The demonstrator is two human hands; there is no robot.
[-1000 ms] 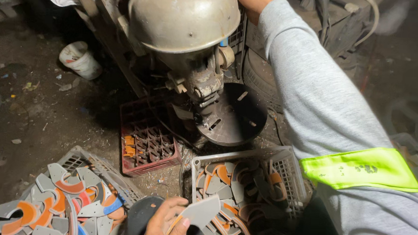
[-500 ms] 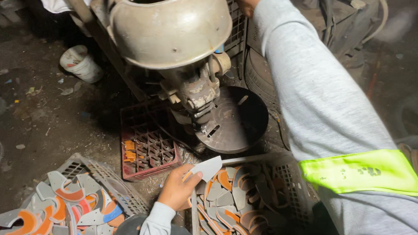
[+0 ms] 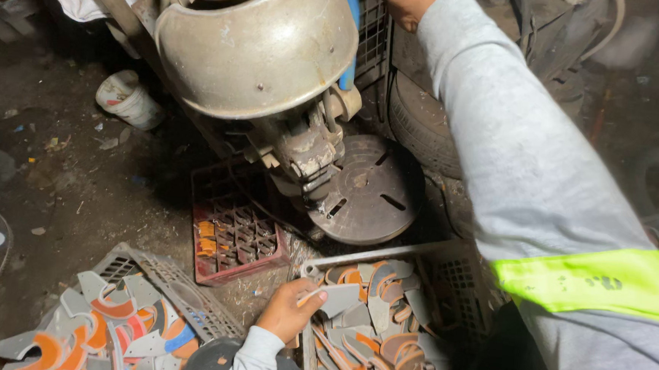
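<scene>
Head view: the left hand [image 3: 285, 312] pinches 1 flat grey cut piece [image 3: 335, 298] by its edge, holding it just above the grey crate [image 3: 386, 257] of similar grey and orange shapes, likely so it can be lifted clear of the pile. The right hand [image 3: 402, 0] reaches up behind the domed metal press [image 3: 258, 47], half out of frame; I cannot tell whether it grips anything. Below the press head sits a round slotted plate [image 3: 367, 191]. A red crate [image 3: 235, 236] and a 2nd grey crate [image 3: 155, 289] of pieces rest on the dirty concrete floor [image 3: 55, 191], dim and littered.
</scene>
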